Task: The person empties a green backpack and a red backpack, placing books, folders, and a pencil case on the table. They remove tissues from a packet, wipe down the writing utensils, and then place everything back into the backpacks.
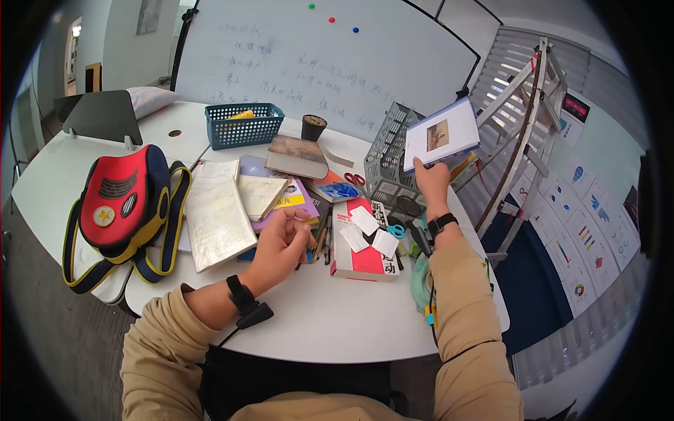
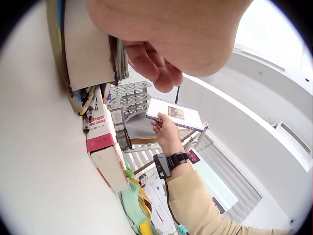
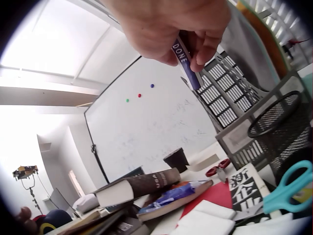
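The right hand [image 1: 432, 181] pinches a white book [image 1: 453, 126] by its near edge, thumb on the cover, and holds it up, tilted, at the grey rack [image 1: 393, 151]; whether book and rack touch I cannot tell. The spine shows "DONE" in the right wrist view. The left hand [image 1: 281, 242] hangs over the near side of the pile [image 1: 221, 221] of books and papers, its fingers loosely bent, with nothing visible in them. Between the hands lies a red-and-white book [image 1: 351, 266] with white cards [image 1: 365, 220] and teal scissors [image 1: 396, 231] on top. Red scissors [image 1: 354, 179] lie beside the rack. A backpack [image 1: 112, 203] sits left of the pile, and a blue basket [image 1: 246, 130] stands behind it.
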